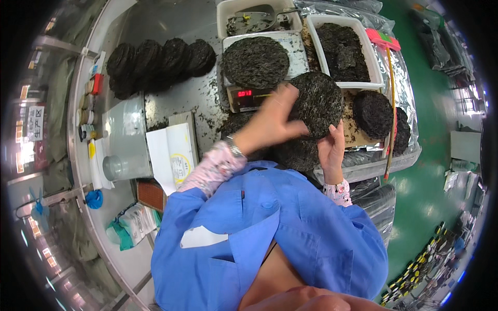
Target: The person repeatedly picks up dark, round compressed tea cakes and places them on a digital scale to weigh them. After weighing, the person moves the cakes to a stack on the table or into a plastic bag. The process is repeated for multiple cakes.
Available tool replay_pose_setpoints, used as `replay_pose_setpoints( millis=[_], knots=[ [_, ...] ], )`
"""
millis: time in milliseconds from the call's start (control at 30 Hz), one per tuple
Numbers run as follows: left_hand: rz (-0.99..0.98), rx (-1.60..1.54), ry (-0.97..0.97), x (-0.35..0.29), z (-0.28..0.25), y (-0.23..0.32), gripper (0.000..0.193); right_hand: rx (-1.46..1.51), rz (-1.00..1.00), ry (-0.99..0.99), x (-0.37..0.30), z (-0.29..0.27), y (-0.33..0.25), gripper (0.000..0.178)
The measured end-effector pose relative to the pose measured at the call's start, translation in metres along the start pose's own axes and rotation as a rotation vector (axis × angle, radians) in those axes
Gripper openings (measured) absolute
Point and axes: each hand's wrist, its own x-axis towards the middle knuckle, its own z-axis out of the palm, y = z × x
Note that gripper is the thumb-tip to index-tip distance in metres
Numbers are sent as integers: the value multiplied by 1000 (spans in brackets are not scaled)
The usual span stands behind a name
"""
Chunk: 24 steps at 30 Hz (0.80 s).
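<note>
In my right hand point(332, 153) is a dark, round, leafy disc point(317, 106) that looks like dried seaweed; the thumb lies on its near edge. My left hand point(272, 116) is at that disc's left side, slightly blurred, thumb and fingers apart; whether it touches the disc I cannot tell. Just beyond it, another dark disc point(256, 62) lies on a digital scale point(299, 54) with a lit red display. Beneath my hands, partly hidden, more dark discs point(298, 154) rest near my body.
Overlapping dark discs point(176, 57) lie at the far left of the metal table. White tubs point(222, 23) with dark scraps stand behind the scale and at right. A yellow-handled, pink-headed brush point(390, 78) lies beside more discs point(372, 115). White paper point(165, 153) sits left.
</note>
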Motion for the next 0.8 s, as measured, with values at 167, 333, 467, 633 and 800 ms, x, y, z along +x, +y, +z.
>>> replay_pose_setpoints(
  millis=[167, 333, 467, 633, 800],
  knots=[
    [83, -213, -80, -1, 25, 33, 68, -142, -43, -30, -10, -4, 0, 68],
    [114, -338, 60, 0, 14, 37, 46, -143, -42, -3, -10, 4, -4, 64],
    [-153, -270, 400, 15, -32, 16, 38, 20, -107, 86, -3, 1, -10, 47],
    [-458, -88, 568, 5, -56, -118, 58, 147, 41, 226, 6, -46, -26, 32],
    [-326, -276, 458, -29, -27, -72, 48, 61, 215, 296, -9, -71, -30, 37]
  ],
)
